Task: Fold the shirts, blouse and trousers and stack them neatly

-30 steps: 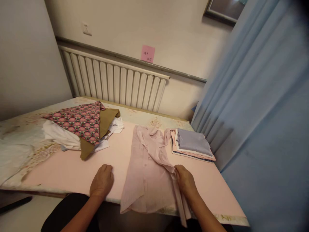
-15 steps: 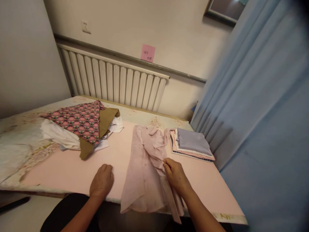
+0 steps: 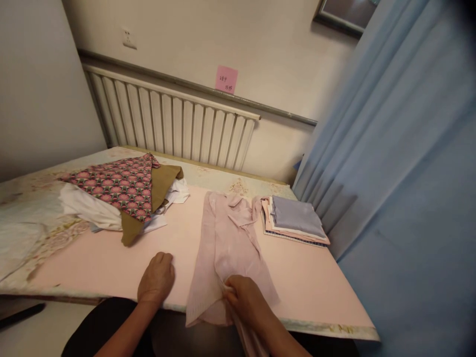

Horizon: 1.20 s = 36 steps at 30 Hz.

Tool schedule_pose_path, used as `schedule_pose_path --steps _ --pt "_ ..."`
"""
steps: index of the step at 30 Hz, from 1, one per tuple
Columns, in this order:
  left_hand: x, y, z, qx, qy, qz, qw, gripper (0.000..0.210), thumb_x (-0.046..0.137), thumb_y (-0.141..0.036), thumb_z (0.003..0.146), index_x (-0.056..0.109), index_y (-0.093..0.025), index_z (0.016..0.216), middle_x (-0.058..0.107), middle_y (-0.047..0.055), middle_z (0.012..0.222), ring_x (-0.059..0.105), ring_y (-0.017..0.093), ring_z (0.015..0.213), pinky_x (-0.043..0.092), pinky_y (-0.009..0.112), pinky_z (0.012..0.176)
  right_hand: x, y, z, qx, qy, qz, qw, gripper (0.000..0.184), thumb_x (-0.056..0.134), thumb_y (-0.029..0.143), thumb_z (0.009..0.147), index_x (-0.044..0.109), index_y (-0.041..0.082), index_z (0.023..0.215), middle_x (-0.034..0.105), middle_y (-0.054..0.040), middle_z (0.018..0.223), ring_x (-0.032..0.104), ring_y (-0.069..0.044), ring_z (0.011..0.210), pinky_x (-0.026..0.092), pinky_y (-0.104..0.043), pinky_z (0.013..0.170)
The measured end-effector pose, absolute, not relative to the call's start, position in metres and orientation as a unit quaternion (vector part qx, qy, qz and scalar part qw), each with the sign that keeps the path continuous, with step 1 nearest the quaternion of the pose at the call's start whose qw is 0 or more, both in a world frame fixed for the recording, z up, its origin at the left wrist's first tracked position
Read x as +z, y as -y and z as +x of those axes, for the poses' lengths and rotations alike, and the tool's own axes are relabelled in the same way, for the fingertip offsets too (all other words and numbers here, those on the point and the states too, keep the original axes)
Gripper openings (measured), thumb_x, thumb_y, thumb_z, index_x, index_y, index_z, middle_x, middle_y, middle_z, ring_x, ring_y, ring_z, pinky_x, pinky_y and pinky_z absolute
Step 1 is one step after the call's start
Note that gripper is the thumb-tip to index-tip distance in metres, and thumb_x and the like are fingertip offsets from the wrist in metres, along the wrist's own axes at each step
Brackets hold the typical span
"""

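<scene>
A pale pink buttoned shirt (image 3: 238, 238) lies on the table in front of me, its collar toward the wall and its hem over the near edge. My right hand (image 3: 245, 302) is closed on a sleeve of this shirt, low down near the hem; the sleeve's end hangs below the hand. To the left of the shirt, my left hand (image 3: 156, 277) rests on the pink table cover (image 3: 111, 263), curled shut and apart from the cloth. Nothing shows in its fingers.
On the left lies a heap of loose clothes with a patterned pink cloth (image 3: 119, 183) on top. A folded stack of clothes (image 3: 297, 218) sits right of the shirt. A blue curtain (image 3: 401, 148) hangs at the right, and a radiator (image 3: 178, 119) runs along the wall.
My right hand has moved left and toward me, drawing the sleeve across the front of the shirt. My left hand has stayed in place.
</scene>
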<state>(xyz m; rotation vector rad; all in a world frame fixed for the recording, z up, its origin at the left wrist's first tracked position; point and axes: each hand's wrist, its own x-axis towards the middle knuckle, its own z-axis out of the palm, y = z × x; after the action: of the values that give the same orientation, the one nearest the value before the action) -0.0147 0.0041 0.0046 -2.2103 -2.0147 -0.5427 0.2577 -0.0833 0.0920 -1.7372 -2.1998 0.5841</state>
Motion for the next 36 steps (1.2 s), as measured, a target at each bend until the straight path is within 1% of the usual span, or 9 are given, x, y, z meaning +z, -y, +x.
schedule_pose_path --steps 6,12,14,19,23,26,29,32,36 --pt "0.005 -0.004 -0.014 -0.179 0.666 -0.723 0.039 0.016 0.041 -0.016 0.086 0.057 -0.02 0.086 0.056 0.007 0.093 0.053 0.022 0.094 0.04 0.034 0.087 0.077 0.091 0.254 0.247 0.765 -0.583 0.117 0.02 0.064 0.021 0.076 0.066 0.02 0.096 0.066 -0.0046 0.1 0.059 -0.019 0.093 0.039 -0.025 0.077" --pt "0.003 -0.007 -0.017 -0.18 0.669 -0.72 0.026 0.018 0.041 -0.016 0.085 0.058 -0.02 0.087 0.057 0.008 0.094 0.054 0.022 0.095 0.041 0.034 0.088 0.068 0.097 0.251 0.264 0.784 -0.542 0.149 0.013 0.053 0.025 0.086 0.065 0.021 0.09 0.065 -0.0024 0.095 0.058 -0.015 0.086 0.04 -0.022 0.074" --pt "0.004 -0.006 -0.016 -0.193 0.667 -0.719 0.023 0.021 0.041 -0.015 0.085 0.06 -0.019 0.092 0.057 0.009 0.096 0.054 0.022 0.097 0.042 0.034 0.09 0.068 0.097 0.25 0.266 0.784 -0.54 0.152 0.012 0.053 0.023 0.086 0.065 0.021 0.088 0.065 -0.0025 0.094 0.058 -0.015 0.087 0.04 -0.022 0.074" --pt "0.009 0.013 0.013 -0.248 0.523 -0.815 -0.012 0.044 0.043 -0.01 0.081 0.055 -0.017 0.123 0.056 0.012 0.124 0.047 0.024 0.119 0.037 0.039 0.105 0.066 0.097 0.248 0.291 0.778 -0.532 0.165 0.014 0.054 0.015 0.08 0.066 0.02 0.083 0.067 -0.0024 0.09 0.06 -0.015 0.085 0.04 -0.022 0.073" --pt "0.009 0.029 0.053 -0.242 0.363 -0.898 -0.054 0.054 0.042 -0.009 0.084 0.048 -0.027 0.134 0.048 0.007 0.141 0.038 0.024 0.133 0.034 0.044 0.108 0.063 0.096 0.246 0.292 0.758 -0.555 0.18 0.014 0.053 0.013 0.077 0.066 0.019 0.078 0.068 -0.003 0.086 0.06 -0.016 0.081 0.04 -0.022 0.071" --pt "0.008 0.029 0.075 -0.214 0.334 -0.915 -0.075 0.04 0.046 -0.009 0.084 0.059 -0.027 0.117 0.053 0.006 0.138 0.038 0.026 0.133 0.037 0.045 0.105 0.064 0.096 0.247 0.276 0.749 -0.577 0.172 0.017 0.051 0.011 0.075 0.066 0.018 0.079 0.068 -0.0047 0.088 0.061 -0.017 0.081 0.041 -0.023 0.071" --pt "0.012 0.021 0.088 -0.194 0.348 -0.912 -0.096 0.022 0.047 -0.009 0.086 0.064 -0.022 0.093 0.064 0.007 0.115 0.046 0.026 0.124 0.041 0.043 0.098 0.065 0.099 0.253 0.267 0.737 -0.599 0.163 0.021 0.052 0.009 0.072 0.067 0.018 0.084 0.07 -0.0061 0.092 0.063 -0.019 0.087 0.042 -0.023 0.075" --pt "0.017 0.014 0.094 -0.193 0.351 -0.911 -0.101 0.019 0.045 -0.009 0.088 0.061 -0.02 0.086 0.065 0.007 0.096 0.053 0.023 0.108 0.043 0.039 0.091 0.062 0.107 0.265 0.274 0.708 -0.634 0.149 0.025 0.052 0.009 0.071 0.068 0.018 0.088 0.071 -0.0064 0.093 0.064 -0.019 0.088 0.042 -0.023 0.074" --pt "0.016 0.008 0.096 -0.19 0.362 -0.908 -0.093 0.017 0.046 -0.011 0.09 0.06 -0.018 0.084 0.063 0.005 0.09 0.055 0.02 0.092 0.044 0.036 0.085 0.053 0.123 0.289 0.336 0.671 -0.651 0.117 0.024 0.053 0.013 0.072 0.071 0.02 0.085 0.073 -0.0024 0.089 0.065 -0.018 0.085 0.042 -0.02 0.069"
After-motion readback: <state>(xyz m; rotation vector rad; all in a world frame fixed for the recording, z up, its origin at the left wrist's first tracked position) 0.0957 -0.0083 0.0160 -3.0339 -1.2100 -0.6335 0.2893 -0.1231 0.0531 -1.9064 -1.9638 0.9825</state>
